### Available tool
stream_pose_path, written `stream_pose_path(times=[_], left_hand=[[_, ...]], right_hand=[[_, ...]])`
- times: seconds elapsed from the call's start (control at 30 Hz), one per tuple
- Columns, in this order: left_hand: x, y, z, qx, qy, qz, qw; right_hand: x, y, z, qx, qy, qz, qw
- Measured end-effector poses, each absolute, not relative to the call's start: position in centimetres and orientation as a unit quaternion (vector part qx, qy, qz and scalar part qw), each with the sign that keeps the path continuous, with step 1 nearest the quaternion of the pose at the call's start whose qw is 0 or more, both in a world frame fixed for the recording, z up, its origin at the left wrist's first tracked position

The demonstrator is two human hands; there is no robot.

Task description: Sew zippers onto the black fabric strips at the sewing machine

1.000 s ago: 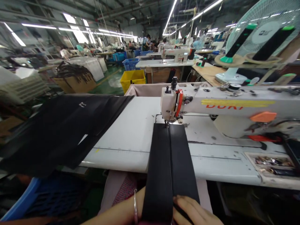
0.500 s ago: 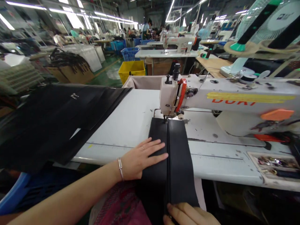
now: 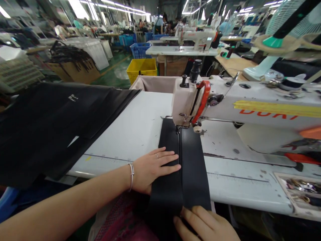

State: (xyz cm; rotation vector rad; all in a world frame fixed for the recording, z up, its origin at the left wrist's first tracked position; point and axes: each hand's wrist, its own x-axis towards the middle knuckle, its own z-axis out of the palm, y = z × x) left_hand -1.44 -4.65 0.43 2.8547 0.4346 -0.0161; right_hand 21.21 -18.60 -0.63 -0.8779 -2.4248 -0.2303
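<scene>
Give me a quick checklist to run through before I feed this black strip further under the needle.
1. Left hand flat on the black strip: ok.
2. Right hand holding the strip's near end at the table edge: ok.
3. Fingers clear of the sewing machine head: ok.
4. Strip's centre seam lined up under the needle: ok.
5. Presser foot down: cannot tell.
6. Black fabric pile clear of the strip: ok.
</scene>
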Motion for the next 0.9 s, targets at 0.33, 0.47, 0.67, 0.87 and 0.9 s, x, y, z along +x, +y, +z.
stream_pose_path(times=[0.33, 0.47, 0.67, 0.87, 0.9], left_hand=[[-1.0, -2.0, 0.9, 0.983, 0.149, -0.002, 0.110], [-0.8, -1.0, 0.9, 0.983, 0.148, -0.001, 0.108], [-0.5, 0.0, 0.7, 0.984, 0.153, -0.018, 0.087], [-0.4, 0.2, 0.8, 0.983, 0.159, -0.009, 0.090], [-0.4, 0.3, 0.9, 0.983, 0.160, -0.008, 0.092]], right_hand=[[22.0, -16.0, -0.1, -0.331, -0.914, -0.053, 0.229], [22.2, -15.5, -0.9, -0.352, -0.911, -0.028, 0.213], [22.3, -15.3, -1.5, -0.386, -0.902, 0.013, 0.194], [22.5, -14.8, -1.4, -0.391, -0.895, 0.017, 0.212], [22.5, -14.7, -1.4, -0.393, -0.894, 0.018, 0.215]])
